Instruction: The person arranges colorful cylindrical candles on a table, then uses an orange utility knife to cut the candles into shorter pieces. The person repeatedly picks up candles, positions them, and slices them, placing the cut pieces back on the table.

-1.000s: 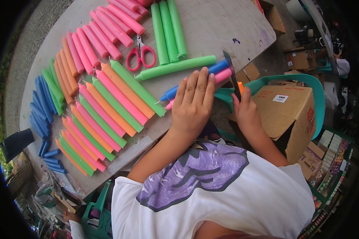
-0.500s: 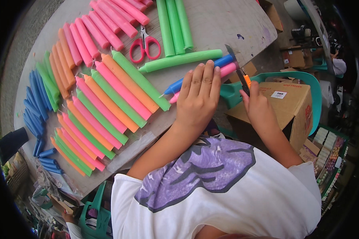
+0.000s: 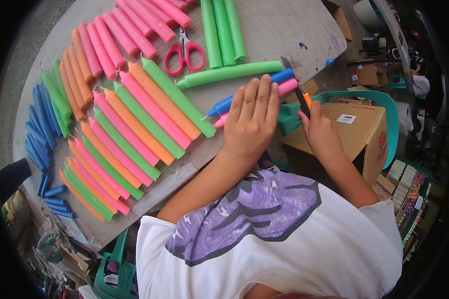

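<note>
Apparently, the step in hand is trimming candle ends. The left hand (image 3: 252, 112) lies flat, palm down, fingers straight and together, across a blue candle (image 3: 283, 75) and a pink candle (image 3: 287, 86), which lie side by side near the edge of the table (image 3: 279, 30). At their far ends is a knife (image 3: 302, 99), its blade across them; whether it touches wax I cannot tell. The right hand (image 3: 322, 129) is curled round the handle. I judge the next move calls for firm pressure from the left hand, fingertips clear of the blade, and a steady stroke.

Counting from the left: the blue heap (image 3: 39, 124) overlaps too much to number, with four short blues (image 3: 58, 202) below. Next come three or four greens (image 3: 60, 99), four oranges (image 3: 77, 70), then about ten pinks (image 3: 124, 32), the topmost cut off. The mixed row (image 3: 139, 127) has roughly sixteen, its lower end too tight for certainty. One pair of scissors (image 3: 185, 57) lies above it. Then three long greens (image 3: 223, 32), and one crosswise green (image 3: 234, 74) just below their ends. Under the palm, two; at them, one knife. One blue bit (image 3: 330, 62) shows at the table's edge, resting or falling I cannot tell. Rightmost, one box (image 3: 351, 127) by a chair (image 3: 392, 117).
</note>
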The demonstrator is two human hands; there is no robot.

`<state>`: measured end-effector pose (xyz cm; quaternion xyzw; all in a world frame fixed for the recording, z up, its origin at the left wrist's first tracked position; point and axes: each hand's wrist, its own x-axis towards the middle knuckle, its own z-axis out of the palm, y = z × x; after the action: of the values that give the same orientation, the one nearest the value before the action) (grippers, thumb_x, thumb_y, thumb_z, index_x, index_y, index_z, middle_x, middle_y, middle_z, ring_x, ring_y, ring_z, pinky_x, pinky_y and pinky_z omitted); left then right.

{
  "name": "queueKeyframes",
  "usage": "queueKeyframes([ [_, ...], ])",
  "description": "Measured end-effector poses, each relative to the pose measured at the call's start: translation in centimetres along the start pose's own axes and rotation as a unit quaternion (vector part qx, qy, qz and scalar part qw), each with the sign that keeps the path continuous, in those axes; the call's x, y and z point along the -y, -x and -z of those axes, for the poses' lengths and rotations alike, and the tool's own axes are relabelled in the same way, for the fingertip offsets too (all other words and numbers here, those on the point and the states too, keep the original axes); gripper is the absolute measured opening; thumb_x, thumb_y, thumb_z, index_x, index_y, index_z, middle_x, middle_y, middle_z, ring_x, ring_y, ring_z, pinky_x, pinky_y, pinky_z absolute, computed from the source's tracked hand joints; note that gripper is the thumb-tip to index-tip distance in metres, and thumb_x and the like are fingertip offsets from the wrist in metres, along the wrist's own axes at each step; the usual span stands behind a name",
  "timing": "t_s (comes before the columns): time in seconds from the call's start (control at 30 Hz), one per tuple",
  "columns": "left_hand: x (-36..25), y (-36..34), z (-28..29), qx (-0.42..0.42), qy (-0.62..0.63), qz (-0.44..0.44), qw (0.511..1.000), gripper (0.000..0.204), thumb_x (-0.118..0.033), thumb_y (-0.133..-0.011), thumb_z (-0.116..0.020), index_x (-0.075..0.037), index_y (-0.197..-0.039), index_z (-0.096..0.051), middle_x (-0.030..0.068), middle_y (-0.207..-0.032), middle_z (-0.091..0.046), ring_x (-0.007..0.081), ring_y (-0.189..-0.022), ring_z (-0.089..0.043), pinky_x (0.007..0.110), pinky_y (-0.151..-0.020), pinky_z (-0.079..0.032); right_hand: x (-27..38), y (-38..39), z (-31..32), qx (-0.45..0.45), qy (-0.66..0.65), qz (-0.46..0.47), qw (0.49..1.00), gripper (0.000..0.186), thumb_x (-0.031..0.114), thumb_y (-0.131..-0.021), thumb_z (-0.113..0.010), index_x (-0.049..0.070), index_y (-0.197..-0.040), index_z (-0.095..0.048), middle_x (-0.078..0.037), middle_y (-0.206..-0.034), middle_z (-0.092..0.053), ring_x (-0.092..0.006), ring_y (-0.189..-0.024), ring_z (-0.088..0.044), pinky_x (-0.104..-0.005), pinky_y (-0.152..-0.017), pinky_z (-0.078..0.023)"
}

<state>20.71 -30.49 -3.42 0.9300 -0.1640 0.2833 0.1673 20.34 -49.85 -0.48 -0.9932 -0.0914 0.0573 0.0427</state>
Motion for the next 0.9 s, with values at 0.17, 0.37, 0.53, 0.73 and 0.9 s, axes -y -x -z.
queueKeyframes([
  [0.17,-0.1,0.1,0.0,-0.002,-0.004,0.0,1.0,0.034,-0.014,-0.087,-0.055,0.0,-0.116,-0.066,0.0161,-0.122,-0.065,0.0287,-0.115,-0.062,0.042,-0.1,-0.047,0.1,0.0,0.4,0.015,-0.008,-0.011,1.0,0.037,0.029,-0.098,-0.06,-0.001,-0.107,-0.041,-0.026,-0.07,-0.063,-0.0456,-0.063,-0.065,-0.0521,-0.051,-0.052],
  [0.37,0.0,0.3,-0.2,-0.009,-0.01,0.002,1.0,0.033,-0.014,-0.087,-0.056,-0.001,-0.116,-0.066,0.015,-0.123,-0.065,0.0283,-0.114,-0.062,0.041,-0.1,-0.047,0.6,0.0,0.3,0.027,-0.018,-0.025,0.999,0.037,0.029,-0.098,-0.059,-0.001,-0.107,-0.04,-0.026,-0.07,-0.063,-0.046,-0.065,-0.065,-0.0531,-0.051,-0.052],
  [0.53,0.0,0.3,-0.1,-0.002,-0.016,0.007,1.0,0.035,-0.013,-0.086,-0.057,-0.002,-0.118,-0.065,0.0129,-0.126,-0.065,0.0271,-0.115,-0.062,0.041,-0.098,-0.048,0.9,0.0,-0.1,0.009,-0.032,-0.016,0.999,0.036,0.03,-0.099,-0.058,-0.001,-0.106,-0.04,-0.025,-0.069,-0.063,-0.045,-0.064,-0.066,-0.052,-0.051,-0.053],
  [0.73,-0.1,0.4,0.2,0.012,-0.022,0.007,1.0,0.039,-0.011,-0.085,-0.058,-0.003,-0.122,-0.064,0.0122,-0.13,-0.063,0.027,-0.118,-0.061,0.041,-0.1,-0.046,1.0,0.1,-0.5,0.01,-0.04,-0.025,0.999,0.037,0.031,-0.1,-0.056,-0.001,-0.108,-0.041,-0.024,-0.068,-0.063,-0.0439,-0.064,-0.066,-0.05,-0.051,-0.054],
  [0.9,0.0,0.6,0.5,0.026,-0.025,0.0,0.999,0.04,-0.011,-0.085,-0.058,-0.003,-0.124,-0.063,0.0125,-0.131,-0.062,0.0274,-0.119,-0.06,0.042,-0.101,-0.046,1.3,0.2,-0.6,0.003,-0.066,-0.027,0.997,0.036,0.031,-0.1,-0.055,-0.002,-0.108,-0.041,-0.024,-0.067,-0.063,-0.0448,-0.066,-0.066,-0.0511,-0.054,-0.054],
])
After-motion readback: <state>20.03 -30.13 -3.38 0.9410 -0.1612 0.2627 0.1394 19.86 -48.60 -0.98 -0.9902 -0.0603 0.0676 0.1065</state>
